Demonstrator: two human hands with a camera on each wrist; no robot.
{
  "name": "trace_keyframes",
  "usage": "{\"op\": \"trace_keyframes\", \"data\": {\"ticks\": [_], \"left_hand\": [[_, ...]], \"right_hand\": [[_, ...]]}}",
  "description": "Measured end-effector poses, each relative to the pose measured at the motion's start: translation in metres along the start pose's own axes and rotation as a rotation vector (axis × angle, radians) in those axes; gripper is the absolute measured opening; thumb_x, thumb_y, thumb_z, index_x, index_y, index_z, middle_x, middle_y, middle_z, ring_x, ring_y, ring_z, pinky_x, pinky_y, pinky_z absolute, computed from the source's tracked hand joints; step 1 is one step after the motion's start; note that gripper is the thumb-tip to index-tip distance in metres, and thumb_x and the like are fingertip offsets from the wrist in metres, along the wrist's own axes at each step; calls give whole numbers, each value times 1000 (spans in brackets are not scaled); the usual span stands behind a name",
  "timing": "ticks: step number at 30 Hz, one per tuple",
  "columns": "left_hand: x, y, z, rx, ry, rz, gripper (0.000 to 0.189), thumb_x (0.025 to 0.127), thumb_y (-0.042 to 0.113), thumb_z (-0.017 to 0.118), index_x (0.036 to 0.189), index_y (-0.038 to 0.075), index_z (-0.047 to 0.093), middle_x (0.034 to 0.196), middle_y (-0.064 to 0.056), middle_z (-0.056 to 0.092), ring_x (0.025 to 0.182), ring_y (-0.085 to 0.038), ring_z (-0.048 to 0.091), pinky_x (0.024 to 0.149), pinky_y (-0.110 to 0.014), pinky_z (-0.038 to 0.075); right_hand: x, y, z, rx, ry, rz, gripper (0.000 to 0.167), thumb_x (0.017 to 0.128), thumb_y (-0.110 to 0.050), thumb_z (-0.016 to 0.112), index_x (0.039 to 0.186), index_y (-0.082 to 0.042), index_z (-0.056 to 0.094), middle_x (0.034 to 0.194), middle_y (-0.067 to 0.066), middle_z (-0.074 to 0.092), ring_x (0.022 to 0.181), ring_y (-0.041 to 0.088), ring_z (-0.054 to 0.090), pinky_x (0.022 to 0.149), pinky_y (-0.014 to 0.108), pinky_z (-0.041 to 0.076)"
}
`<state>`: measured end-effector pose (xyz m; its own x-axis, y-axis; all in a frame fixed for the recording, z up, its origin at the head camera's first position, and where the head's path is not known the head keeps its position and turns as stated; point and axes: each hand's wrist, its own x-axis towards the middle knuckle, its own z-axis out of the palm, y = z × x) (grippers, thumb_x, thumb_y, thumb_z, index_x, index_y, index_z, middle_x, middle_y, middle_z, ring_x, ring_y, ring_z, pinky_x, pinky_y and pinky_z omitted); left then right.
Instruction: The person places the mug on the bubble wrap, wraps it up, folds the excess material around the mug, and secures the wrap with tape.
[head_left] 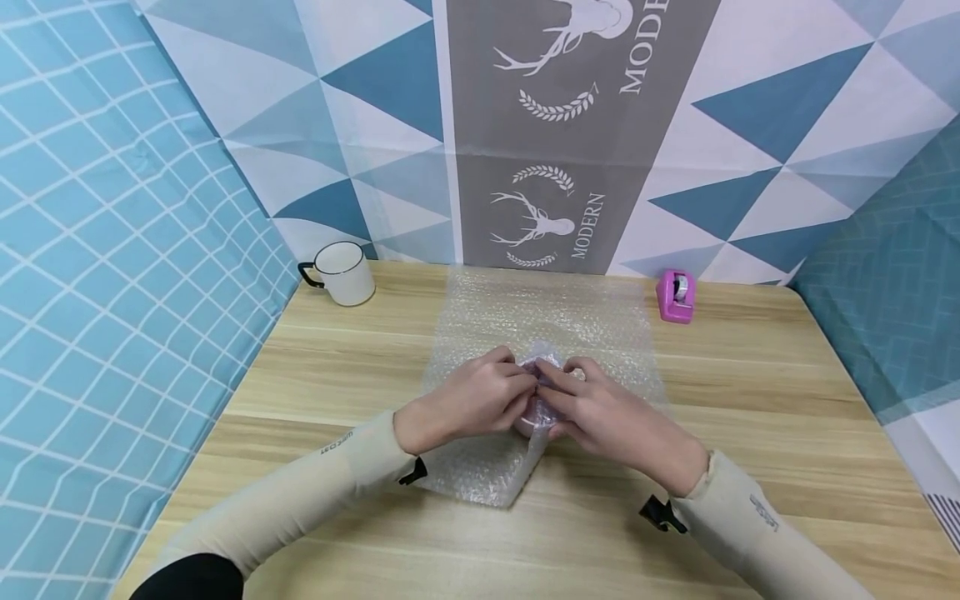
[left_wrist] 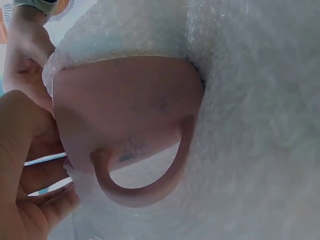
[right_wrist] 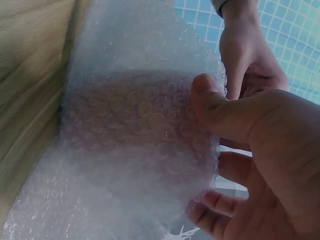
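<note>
A pink mug (left_wrist: 125,110) stands on a sheet of bubble wrap (head_left: 487,475), with part of the sheet drawn up around it. In the left wrist view its side and curved handle (left_wrist: 135,196) show bare. Through the wrap, its other side appears blurred in the right wrist view. My left hand (head_left: 480,392) has curled fingers at the mug's top, pinching the bubble wrap there. From the other side my right hand (head_left: 600,408) grips the wrap at the rim, its thumb (right_wrist: 207,92) pressed on the bubbles. Fingers hide most of the mug's mouth.
At the back left of the wooden table (head_left: 337,533) stands a white mug (head_left: 347,275) with a black handle. A pink tape dispenser (head_left: 677,297) sits at the back right. Patterned cloth walls (head_left: 375,108) rise behind and beside the table.
</note>
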<state>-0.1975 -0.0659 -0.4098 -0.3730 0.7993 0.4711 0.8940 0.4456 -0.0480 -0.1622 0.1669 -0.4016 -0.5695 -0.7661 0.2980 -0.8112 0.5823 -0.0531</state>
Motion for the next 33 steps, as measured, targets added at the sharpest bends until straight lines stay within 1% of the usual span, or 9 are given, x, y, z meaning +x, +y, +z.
{"op": "trace_keyframes", "data": {"ticks": [4, 11, 13, 15, 19, 22, 27, 30, 33], "left_hand": [[-2, -7, -4, 7, -24, 78, 14, 91, 15, 71, 102, 9, 78, 91, 1, 78, 83, -15, 67, 81, -23, 57], [-7, -21, -21, -140, -100, 97, 18, 94, 12, 72, 110, 9, 78, 104, -2, 79, 97, -15, 73, 90, -25, 59], [-10, -24, -23, -162, -94, 107, 19, 94, 11, 72, 112, 8, 77, 108, -3, 78, 101, -15, 73, 94, -26, 58], [-16, -27, -24, -166, -60, 111, 21, 92, 9, 73, 113, 7, 77, 109, -4, 78, 102, -16, 73, 94, -26, 58], [-37, -37, -26, -161, 36, 109, 22, 87, 3, 73, 110, 4, 76, 103, -5, 76, 95, -18, 72, 88, -26, 60], [-57, -45, -27, -163, 59, 99, 22, 85, 1, 72, 106, 4, 75, 99, -5, 73, 91, -17, 70, 83, -26, 60], [-91, -48, -29, -162, -8, 62, 26, 81, 0, 72, 106, 9, 75, 100, -2, 71, 91, -14, 67, 79, -24, 59], [-109, -44, -30, -167, -51, 42, 34, 78, -5, 71, 107, 12, 75, 101, -1, 69, 89, -12, 65, 77, -22, 59], [-125, -38, -26, -161, -60, 48, 38, 75, -8, 72, 106, 14, 75, 100, 0, 67, 88, -11, 63, 77, -22, 58]], "right_hand": [[2, -1, 1, -23, -22, 15, 59, 88, -41, 79, 132, -3, 68, 150, 22, 54, 115, 34, 55, 92, 42, 59], [4, -3, 1, -21, -16, 12, 54, 88, -39, 80, 129, -4, 71, 149, 21, 55, 112, 33, 55, 91, 40, 59], [4, -4, 0, -17, -13, 14, 53, 88, -39, 81, 127, -5, 72, 149, 21, 55, 112, 33, 56, 91, 39, 59], [4, -4, 0, -14, -12, 18, 52, 87, -39, 81, 125, -5, 73, 149, 21, 55, 112, 33, 56, 91, 39, 59], [5, -5, 2, -9, -17, 24, 48, 87, -39, 81, 122, -6, 75, 148, 21, 57, 113, 33, 56, 92, 40, 59], [5, -5, 3, -10, -21, 27, 47, 87, -39, 81, 120, -6, 75, 147, 22, 57, 113, 33, 56, 92, 40, 59], [4, -4, 3, -11, -18, 29, 46, 87, -39, 81, 120, -7, 76, 148, 22, 55, 114, 33, 55, 92, 41, 59], [3, -4, 3, -8, -16, 29, 46, 87, -39, 80, 119, -7, 76, 148, 23, 55, 115, 34, 55, 93, 42, 58], [3, -4, 3, -10, -18, 32, 46, 87, -40, 80, 119, -8, 76, 149, 23, 54, 116, 35, 55, 94, 43, 58]]}}
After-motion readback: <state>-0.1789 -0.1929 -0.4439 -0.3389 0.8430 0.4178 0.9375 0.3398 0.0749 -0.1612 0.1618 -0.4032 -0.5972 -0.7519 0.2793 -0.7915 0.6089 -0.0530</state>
